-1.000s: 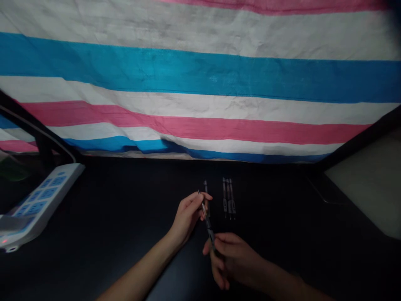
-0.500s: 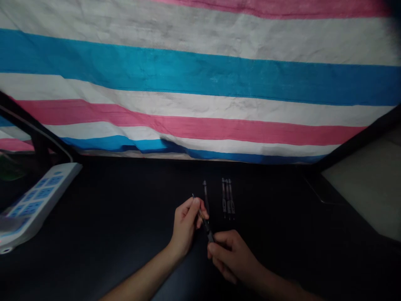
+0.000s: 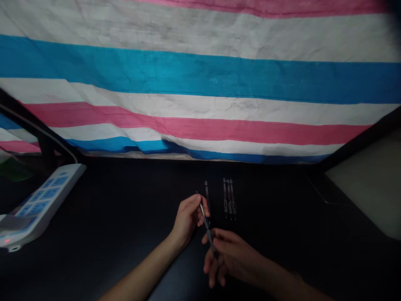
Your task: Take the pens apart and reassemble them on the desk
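Note:
A slim dark pen (image 3: pixel 208 230) slants between my two hands above the black tabletop. My left hand (image 3: pixel 189 215) pinches its upper part between thumb and fingers, with the thin tip pointing up and away. Around the lower, thicker part, my right hand (image 3: pixel 224 255) closes thumb and index finger, while its other fingers hang loosely apart. One similar pen (image 3: pixel 206 192) lies just behind my left hand, partly hidden by the fingers. To the right, three pens (image 3: pixel 229 198) lie side by side.
A white power strip (image 3: pixel 53 205) with blue sockets and a small red light lies at the left on the black table (image 3: pixel 125 200). Striped cloth (image 3: pixel 200 75) hangs behind the table, and dark frame bars slope at both sides.
My right hand's lower fingers have spread from their curled pose, showing more of the pen's lower end. Both hands and the scene have shifted slightly in view.

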Demonstrator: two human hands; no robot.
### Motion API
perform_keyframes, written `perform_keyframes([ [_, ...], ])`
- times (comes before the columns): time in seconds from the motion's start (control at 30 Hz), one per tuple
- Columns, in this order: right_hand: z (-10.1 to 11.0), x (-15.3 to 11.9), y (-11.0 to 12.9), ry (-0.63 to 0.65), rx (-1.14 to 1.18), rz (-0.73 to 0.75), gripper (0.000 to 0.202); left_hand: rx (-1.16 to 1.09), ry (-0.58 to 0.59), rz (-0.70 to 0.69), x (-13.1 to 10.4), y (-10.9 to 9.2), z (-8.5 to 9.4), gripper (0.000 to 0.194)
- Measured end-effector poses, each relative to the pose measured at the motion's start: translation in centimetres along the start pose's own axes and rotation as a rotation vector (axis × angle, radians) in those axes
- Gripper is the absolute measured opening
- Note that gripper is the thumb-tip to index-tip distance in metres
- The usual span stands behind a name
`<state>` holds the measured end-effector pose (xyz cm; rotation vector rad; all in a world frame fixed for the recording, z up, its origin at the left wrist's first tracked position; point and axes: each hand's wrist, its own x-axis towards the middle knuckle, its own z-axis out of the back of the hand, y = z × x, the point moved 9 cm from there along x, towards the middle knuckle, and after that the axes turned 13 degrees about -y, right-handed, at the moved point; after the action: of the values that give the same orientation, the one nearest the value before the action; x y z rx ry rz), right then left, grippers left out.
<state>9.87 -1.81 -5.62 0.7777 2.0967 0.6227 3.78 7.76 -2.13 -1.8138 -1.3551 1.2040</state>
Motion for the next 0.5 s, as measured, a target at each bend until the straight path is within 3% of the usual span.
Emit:
perform_keyframes([
  [0.37, -0.13, -0.24, -0.17, 0.019, 0.021, -0.031, 0.041, -0.017, 0.020, 0.004, 0.08, 0.20, 0.02, 0.035],
  [0.5, 0.04, -0.21, 0.21, 0.006, 0.048, 0.014, 0.029, -0.005, 0.011, 0.006, -0.02, 0.14, -0.02, 0.036],
])
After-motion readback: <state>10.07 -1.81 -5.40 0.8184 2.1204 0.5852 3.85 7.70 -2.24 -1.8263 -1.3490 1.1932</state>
